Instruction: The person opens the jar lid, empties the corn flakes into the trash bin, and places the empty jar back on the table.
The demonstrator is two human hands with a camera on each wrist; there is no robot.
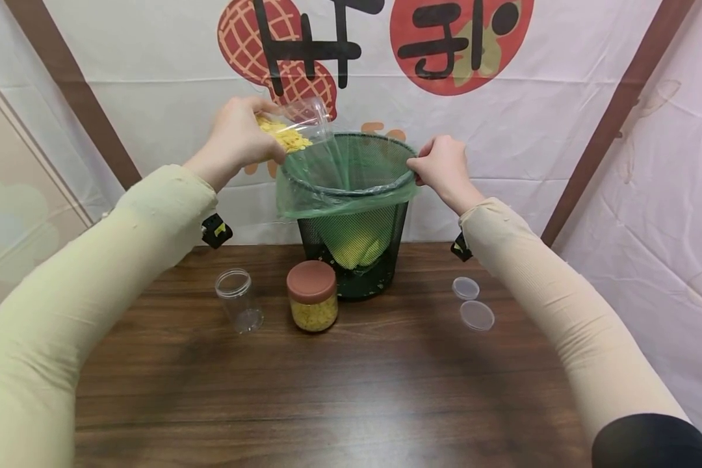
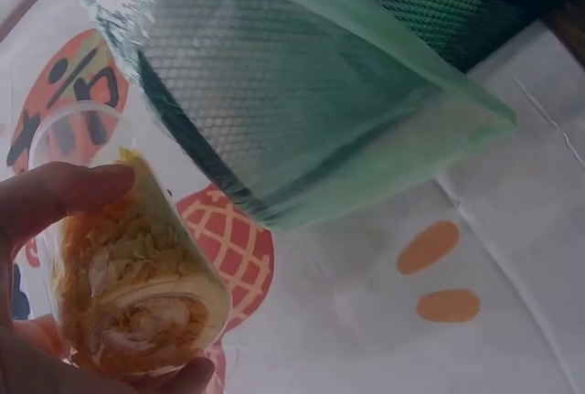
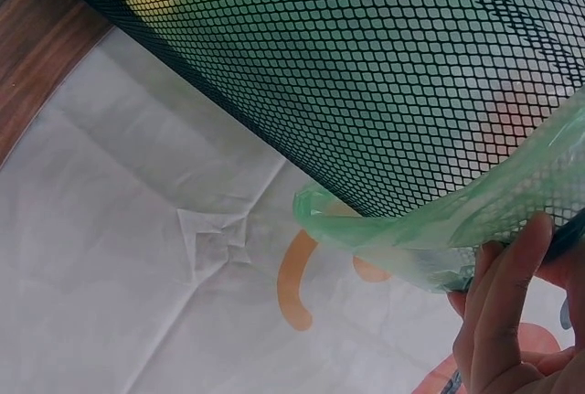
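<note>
My left hand (image 1: 240, 133) grips a clear plastic jar (image 2: 151, 271) part-filled with yellow flakes (image 1: 285, 134). The jar is tipped sideways, its open mouth over the left rim of a dark mesh wastebasket (image 1: 351, 244). A green plastic bag (image 1: 339, 205) lines the basket and folds down over its rim. Across from it, my right hand (image 1: 444, 166) pinches the bag and rim at the right side, and the fingers (image 3: 512, 293) show curled there in the right wrist view. Something yellow shows through the mesh low in the bag.
In front of the basket stands a jar with a pink lid (image 1: 312, 296) and yellow contents. Left of it is an empty clear jar (image 1: 240, 302). Two clear round lids (image 1: 476, 315) lie at the right on the wooden table (image 1: 339, 390). A printed white curtain (image 1: 169, 84) hangs close behind.
</note>
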